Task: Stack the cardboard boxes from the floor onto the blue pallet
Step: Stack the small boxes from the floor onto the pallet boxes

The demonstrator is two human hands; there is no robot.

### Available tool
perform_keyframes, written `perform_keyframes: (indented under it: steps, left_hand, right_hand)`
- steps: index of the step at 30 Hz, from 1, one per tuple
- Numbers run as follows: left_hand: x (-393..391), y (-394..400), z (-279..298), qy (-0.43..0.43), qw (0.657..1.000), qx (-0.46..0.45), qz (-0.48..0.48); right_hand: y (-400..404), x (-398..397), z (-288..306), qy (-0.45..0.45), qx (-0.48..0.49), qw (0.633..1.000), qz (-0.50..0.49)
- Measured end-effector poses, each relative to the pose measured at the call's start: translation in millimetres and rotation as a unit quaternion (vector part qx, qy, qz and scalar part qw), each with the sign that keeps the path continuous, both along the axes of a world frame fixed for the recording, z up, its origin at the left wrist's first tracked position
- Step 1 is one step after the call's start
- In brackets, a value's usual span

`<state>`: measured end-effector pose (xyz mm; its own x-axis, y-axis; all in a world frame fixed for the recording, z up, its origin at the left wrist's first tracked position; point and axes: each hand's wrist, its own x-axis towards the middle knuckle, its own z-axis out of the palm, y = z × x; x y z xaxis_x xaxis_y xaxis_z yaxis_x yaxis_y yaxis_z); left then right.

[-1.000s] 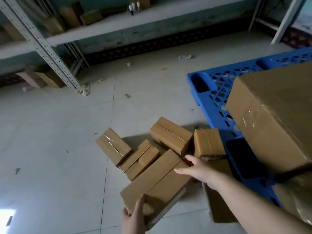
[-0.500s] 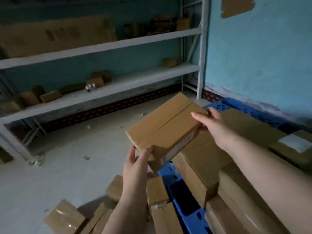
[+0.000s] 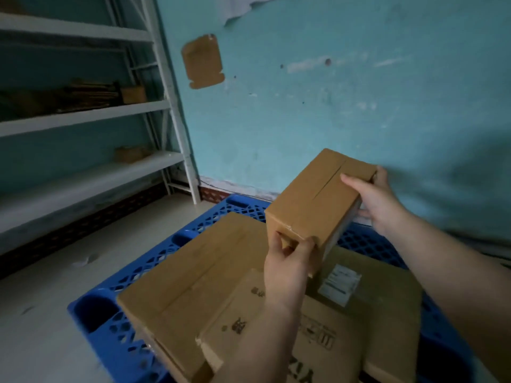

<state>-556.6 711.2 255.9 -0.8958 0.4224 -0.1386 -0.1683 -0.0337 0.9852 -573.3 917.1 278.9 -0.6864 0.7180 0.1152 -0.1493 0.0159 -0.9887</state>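
Cardboard, brown, small box [image 3: 318,200] being carried in the air above the blue pallet [image 3: 132,275], tilted, taped seam on top running away from the camera. Being held at both ends: left hand [image 3: 287,261] gripping the near lower corner, fingers curled onto the end face; right hand [image 3: 378,200] gripping the far end, thumb lying on the top face, fingers wrapped round the end. Both grips clenched on the box, neither released.

Hovering over two large cartons already sitting on the pallet: plain large carton [image 3: 193,280] to the left, printed carton [image 3: 367,322] nearer and to the right. Not touching either.

Step in hand, judging from this: transport finishing, placement about to start. Next move likely calling for levelling the box, lowering it flat onto a carton top or the bare pallet grid behind, squaring edges, then letting go with both hands.

Writing: white shipping label [image 3: 340,283] showing on the printed carton, text too blurred to read. Dark printed characters on the same carton, partly covered by the left forearm; not legible with confidence.

Beyond: white metal shelving [image 3: 166,106] at left, teal wall [image 3: 331,92] behind, pale floor [image 3: 41,313].
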Motion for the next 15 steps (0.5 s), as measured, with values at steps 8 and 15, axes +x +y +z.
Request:
perform_keyframes:
  steps: [8,15]
  left_hand:
    - [-6.8,57.3,-54.3,-0.114,0.990,-0.054,-0.055]
    - [-27.7,46.9,-113.4,-0.157,0.981,-0.106,-0.046]
  right_hand:
    - [54.0,6.0,-80.9,-0.029,-0.056,0.997,-0.050]
    - [15.8,-20.6,-182.7,-0.296,0.047,0.953,0.036]
